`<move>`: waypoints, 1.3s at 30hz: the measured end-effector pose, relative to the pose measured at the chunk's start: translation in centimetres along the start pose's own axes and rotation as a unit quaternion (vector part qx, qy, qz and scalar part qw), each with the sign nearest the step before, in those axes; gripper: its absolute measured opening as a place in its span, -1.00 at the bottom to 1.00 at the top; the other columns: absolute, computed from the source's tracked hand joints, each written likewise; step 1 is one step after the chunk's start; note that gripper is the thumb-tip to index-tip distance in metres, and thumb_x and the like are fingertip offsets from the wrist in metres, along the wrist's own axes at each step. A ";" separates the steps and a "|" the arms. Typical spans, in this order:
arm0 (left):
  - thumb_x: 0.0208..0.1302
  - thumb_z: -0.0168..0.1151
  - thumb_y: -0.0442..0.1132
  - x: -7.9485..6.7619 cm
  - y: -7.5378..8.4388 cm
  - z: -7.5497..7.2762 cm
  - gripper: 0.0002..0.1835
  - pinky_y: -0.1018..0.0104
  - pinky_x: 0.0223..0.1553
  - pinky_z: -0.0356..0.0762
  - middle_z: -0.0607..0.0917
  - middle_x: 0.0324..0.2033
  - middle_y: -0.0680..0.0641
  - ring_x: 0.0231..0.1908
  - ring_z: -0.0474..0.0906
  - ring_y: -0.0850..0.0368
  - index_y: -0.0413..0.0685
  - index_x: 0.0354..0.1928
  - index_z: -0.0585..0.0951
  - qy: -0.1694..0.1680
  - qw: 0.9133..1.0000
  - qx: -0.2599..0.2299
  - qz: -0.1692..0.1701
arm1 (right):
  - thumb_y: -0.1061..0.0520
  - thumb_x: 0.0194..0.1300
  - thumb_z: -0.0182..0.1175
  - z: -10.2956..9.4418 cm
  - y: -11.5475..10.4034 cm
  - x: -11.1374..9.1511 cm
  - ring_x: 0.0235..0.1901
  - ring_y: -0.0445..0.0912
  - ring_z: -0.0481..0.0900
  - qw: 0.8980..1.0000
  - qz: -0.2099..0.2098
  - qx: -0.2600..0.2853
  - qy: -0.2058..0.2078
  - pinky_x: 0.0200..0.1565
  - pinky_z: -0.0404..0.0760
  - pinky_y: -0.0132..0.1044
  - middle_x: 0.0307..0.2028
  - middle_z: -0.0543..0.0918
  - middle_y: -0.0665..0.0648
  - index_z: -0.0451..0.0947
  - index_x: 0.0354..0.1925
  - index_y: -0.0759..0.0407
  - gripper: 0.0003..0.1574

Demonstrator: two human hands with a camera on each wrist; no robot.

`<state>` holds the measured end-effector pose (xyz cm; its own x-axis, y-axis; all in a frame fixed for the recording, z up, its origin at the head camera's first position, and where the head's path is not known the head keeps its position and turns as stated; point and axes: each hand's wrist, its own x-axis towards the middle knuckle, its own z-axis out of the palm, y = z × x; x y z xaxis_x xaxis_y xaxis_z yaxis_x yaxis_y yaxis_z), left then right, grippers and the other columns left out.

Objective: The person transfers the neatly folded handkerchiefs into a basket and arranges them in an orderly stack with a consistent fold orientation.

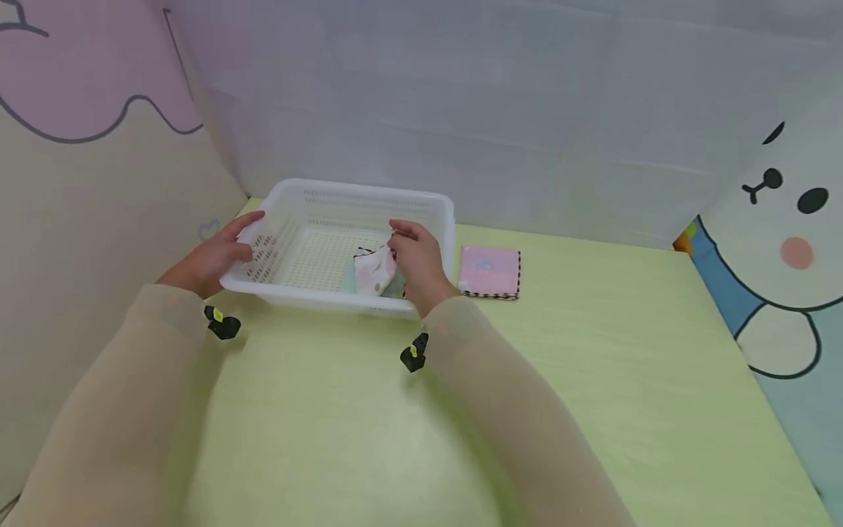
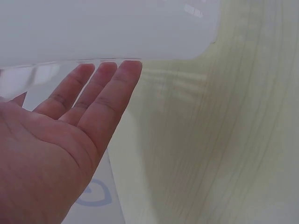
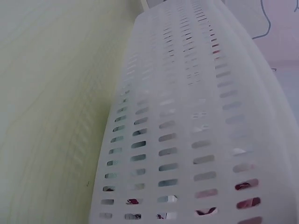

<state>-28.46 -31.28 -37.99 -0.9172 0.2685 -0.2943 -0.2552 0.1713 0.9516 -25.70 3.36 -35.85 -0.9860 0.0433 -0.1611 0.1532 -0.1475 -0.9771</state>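
A white perforated plastic basket [image 1: 316, 298] stands at the back left of the table. My left hand [image 1: 214, 258] holds its left rim, thumb over the edge; in the left wrist view, straight fingers [image 2: 110, 95] touch it from outside. Inside the basket's right part, my right hand [image 1: 419, 260] pinches a white printed cloth [image 1: 374, 272] with dark edging. A pale green cloth [image 1: 347, 278] shows partly beside it. The right wrist view looks along the basket's slotted wall [image 3: 177, 140], which hides the right hand; bits of coloured cloth show through the slots.
A folded pink cloth [image 1: 489, 271] with black-and-white striped edging lies on the table just right of the basket. The pale green table [image 1: 342, 424] meets a white sheet [image 1: 461, 110] behind and a cartoon-printed wall [image 1: 784, 241] at right.
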 end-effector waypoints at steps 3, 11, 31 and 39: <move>0.45 -0.18 -0.47 -0.1 -0.1 0.0 -0.10 0.03 -0.07 0.71 0.16 0.46 -0.11 0.13 0.51 -0.14 0.54 0.64 -0.08 0.000 1.000 0.002 0.001 | 0.28 0.43 0.13 0.0 -0.2 -0.1 -0.31 -0.12 0.42 1.000 -0.002 -0.002 0.004 -0.19 0.45 -0.23 0.04 0.54 0.04 0.64 0.19 0.03 -0.57; 0.48 -0.20 -0.44 -0.2 0.0 0.0 -0.12 0.00 -0.06 0.70 0.09 0.51 -0.14 0.17 0.45 -0.18 0.52 0.65 -0.12 0.007 1.000 0.018 0.000 | 0.29 0.41 0.15 -0.9 -2.1 -0.5 -0.03 -0.08 0.54 1.000 -0.015 0.016 -0.015 0.03 0.53 -0.20 0.14 0.56 0.04 0.63 0.22 -0.01 -0.52; 0.50 -0.20 -0.44 -0.9 0.1 -1.0 -0.14 0.08 -0.10 0.72 0.15 0.46 -0.09 0.08 0.57 -0.05 0.56 0.64 -0.07 0.005 1.000 0.000 0.002 | 0.32 0.41 0.17 -6.7 -4.2 0.0 -0.01 0.11 0.59 0.998 -0.004 0.069 0.007 0.15 0.60 -0.10 0.18 0.51 0.29 0.50 0.33 0.05 -0.43; 0.52 -0.19 -0.42 -1.0 0.2 -0.9 -0.15 0.10 -0.08 0.71 0.14 0.46 -0.08 0.10 0.55 -0.05 0.54 0.64 -0.08 0.002 1.000 -0.002 -0.002 | 0.24 0.44 0.18 -9.2 -3.3 0.8 0.04 0.11 0.60 0.999 0.003 0.027 0.043 0.06 0.65 -0.21 0.11 0.55 0.20 0.50 0.32 0.00 -0.48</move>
<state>-27.89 -32.37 -37.38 -0.9177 0.2635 -0.2974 -0.2596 0.1691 0.9508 -26.40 12.94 -33.99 -0.9754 0.1271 -0.1801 0.1524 -0.2016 -0.9675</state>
